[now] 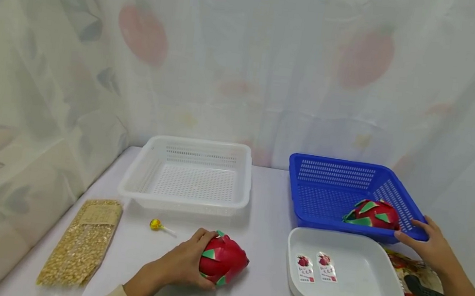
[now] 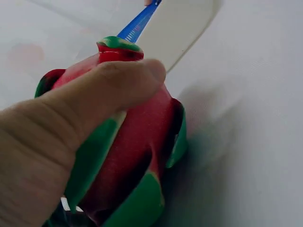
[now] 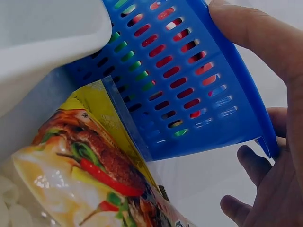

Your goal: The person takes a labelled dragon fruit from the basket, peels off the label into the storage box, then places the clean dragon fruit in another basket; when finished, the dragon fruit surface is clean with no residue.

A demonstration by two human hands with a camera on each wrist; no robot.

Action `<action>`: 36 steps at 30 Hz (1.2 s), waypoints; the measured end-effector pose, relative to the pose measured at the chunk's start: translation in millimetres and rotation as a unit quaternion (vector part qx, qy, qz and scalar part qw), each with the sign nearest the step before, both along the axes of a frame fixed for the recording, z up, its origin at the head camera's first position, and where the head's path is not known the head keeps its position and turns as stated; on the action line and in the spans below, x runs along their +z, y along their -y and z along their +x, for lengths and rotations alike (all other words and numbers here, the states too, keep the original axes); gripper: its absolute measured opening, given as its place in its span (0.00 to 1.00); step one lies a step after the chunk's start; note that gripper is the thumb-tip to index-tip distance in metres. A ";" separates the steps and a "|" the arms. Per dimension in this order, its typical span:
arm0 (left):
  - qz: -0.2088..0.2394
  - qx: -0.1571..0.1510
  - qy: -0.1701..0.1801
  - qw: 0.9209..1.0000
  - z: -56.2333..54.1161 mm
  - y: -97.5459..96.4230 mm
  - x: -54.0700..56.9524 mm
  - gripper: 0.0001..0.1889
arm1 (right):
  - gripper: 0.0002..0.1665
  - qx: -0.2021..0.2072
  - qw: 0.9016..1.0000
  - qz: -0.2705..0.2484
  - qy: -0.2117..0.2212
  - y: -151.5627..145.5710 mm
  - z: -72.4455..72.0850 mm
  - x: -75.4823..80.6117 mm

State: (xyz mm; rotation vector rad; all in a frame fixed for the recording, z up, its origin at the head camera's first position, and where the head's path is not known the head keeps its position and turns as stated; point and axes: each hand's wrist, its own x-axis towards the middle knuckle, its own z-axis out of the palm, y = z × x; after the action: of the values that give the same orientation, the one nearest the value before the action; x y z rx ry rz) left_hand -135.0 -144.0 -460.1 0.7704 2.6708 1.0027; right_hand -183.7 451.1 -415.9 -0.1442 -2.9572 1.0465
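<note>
My left hand point(image 1: 187, 259) grips a red dragon fruit point(image 1: 226, 260) with green scales over the front middle of the table. In the left wrist view the thumb lies across the side of the dragon fruit point(image 2: 137, 142). At the right, my right hand point(image 1: 435, 246) holds the near right corner of a blue basket point(image 1: 321, 223), thumb on the rim and fingers outside below it. Another dragon fruit point(image 1: 374, 215) lies inside that basket. The right wrist view shows the slotted wall of the blue basket point(image 3: 189, 137) with red and green behind it.
A white perforated basket point(image 1: 183, 200) stands at the back left. In front of it are a lollipop point(image 1: 156, 224) and a bag of yellow grains point(image 1: 86, 243). A white tray point(image 1: 359, 274) with two dragon fruit stickers point(image 1: 326, 267) sits beside a printed food packet point(image 3: 94, 161).
</note>
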 end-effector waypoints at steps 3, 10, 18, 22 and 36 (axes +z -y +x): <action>0.012 -0.002 -0.012 1.000 -1.2 -0.3 -0.7 0.53 | 0.56 -0.001 1.000 -0.002 0.003 1.4 -1.1 0.6; 0.071 0.021 -0.043 0.996 -3.7 -14.6 13.8 0.52 | 0.57 -0.002 1.000 0.000 0.002 3.6 -3.9 1.6; 0.096 0.032 -0.092 0.991 -13.2 -40.8 52.3 0.52 | 0.56 0.000 1.000 -0.007 -0.004 4.1 -2.2 1.3; 0.108 0.029 -0.109 0.988 -20.3 -53.0 69.3 0.53 | 0.56 0.001 1.000 -0.006 -0.002 2.6 -1.8 1.9; 0.082 0.020 -0.114 0.990 -58.1 -104.4 113.5 0.55 | 0.55 0.017 0.999 -0.025 0.011 -1.5 -0.3 2.2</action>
State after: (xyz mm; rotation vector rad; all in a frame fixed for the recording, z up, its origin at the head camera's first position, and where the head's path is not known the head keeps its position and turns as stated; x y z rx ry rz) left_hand -193.2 -39.7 -346.7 0.9195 2.8308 1.2267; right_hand -184.0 452.6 -413.7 -0.1063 -2.9655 1.1300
